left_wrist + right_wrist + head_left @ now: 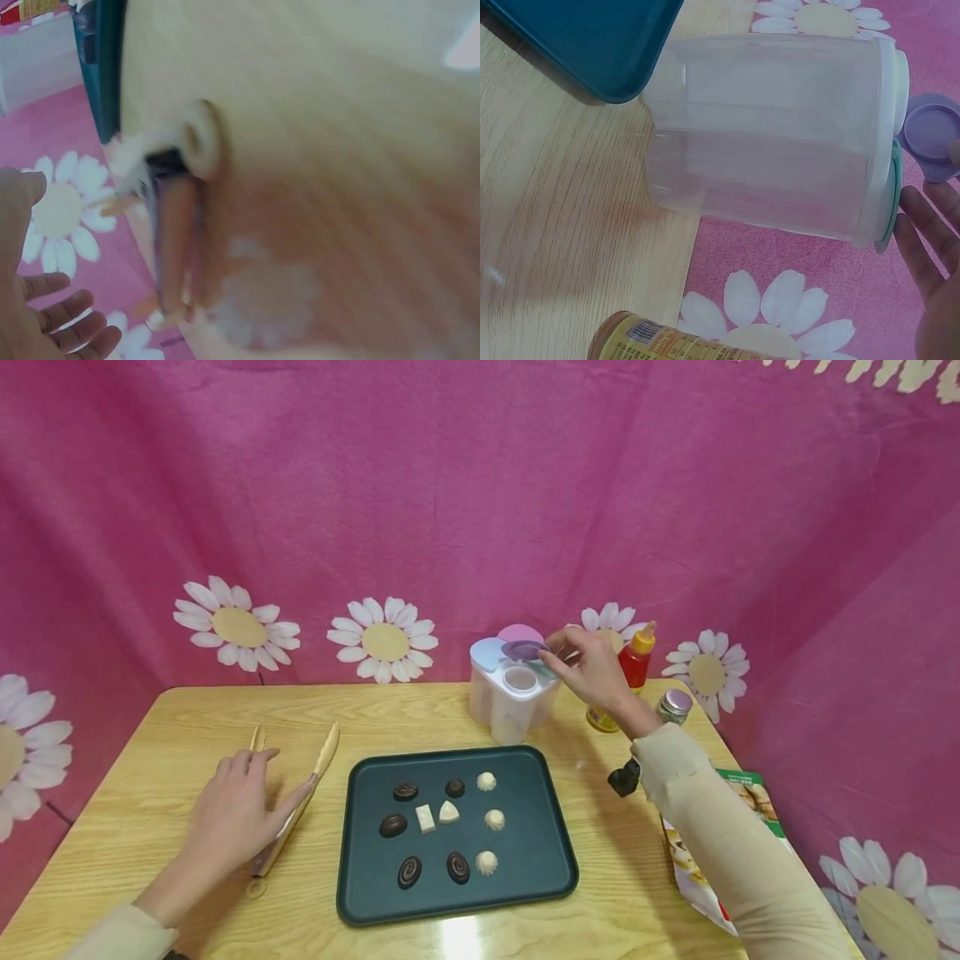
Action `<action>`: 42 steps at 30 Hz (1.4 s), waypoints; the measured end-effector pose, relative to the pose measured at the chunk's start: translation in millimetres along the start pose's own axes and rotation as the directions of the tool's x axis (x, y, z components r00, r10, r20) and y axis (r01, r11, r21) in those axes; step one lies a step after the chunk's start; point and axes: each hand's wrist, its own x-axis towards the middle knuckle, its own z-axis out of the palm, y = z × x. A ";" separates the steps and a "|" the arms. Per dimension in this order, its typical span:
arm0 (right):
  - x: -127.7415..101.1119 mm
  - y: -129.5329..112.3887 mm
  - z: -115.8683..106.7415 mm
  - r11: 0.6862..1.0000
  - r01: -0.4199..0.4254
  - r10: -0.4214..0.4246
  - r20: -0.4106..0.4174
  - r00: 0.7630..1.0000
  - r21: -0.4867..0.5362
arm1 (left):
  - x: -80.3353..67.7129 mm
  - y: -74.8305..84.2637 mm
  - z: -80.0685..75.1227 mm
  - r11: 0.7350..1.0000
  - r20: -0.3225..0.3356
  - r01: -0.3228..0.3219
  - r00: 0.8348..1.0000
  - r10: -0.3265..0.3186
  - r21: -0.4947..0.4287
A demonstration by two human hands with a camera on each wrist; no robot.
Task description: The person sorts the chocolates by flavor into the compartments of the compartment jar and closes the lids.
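- Right hand (592, 670) fingers pinch purple lid (523, 650), lifted off seasoning container (512, 693) behind tray (360, 893).
- Left hand (232, 814) fingers spread flat on wooden tongs (300, 802), not gripped.
- Chocolates (446, 827) on tray; nothing sprinkled.

No text, brand, number or sign can be read in any view. The yellow label on the jar (649, 337) in the right wrist view carries small print and a barcode-like patch, but it is too blurred and too small to make out. The printed packet (738, 802) at the right edge of the table in the head view shows green and red colour and a food picture, with any lettering too small to tell. The red sauce bottle (637, 660) and the silver-capped jar (673, 706) show no legible marking. The left wrist view is blurred throughout
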 end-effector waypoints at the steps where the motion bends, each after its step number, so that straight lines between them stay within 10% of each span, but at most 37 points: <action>1: -0.6 0.3 0.4 1.000 -0.002 0.002 0.000 1.000 0.001 | -4.4 -4.2 -0.8 1.000 0.004 0.016 1.000 -0.016 0.010; 14: 0.6 -0.5 -0.6 1.000 -0.005 0.005 0.011 1.000 0.003 | -41.6 -29.3 5.5 0.983 0.096 0.182 0.978 -0.185 0.038; 25: 1.9 1.3 -2.9 1.000 0.011 -0.011 0.006 1.000 -0.019 | -25.3 -21.4 19.2 0.967 0.158 0.250 0.954 -0.255 0.052; 42: 1.8 3.9 -1.3 0.999 0.044 -0.045 -0.009 0.999 -0.028 | -18.5 -17.4 27.0 0.970 0.136 0.238 0.961 -0.242 0.048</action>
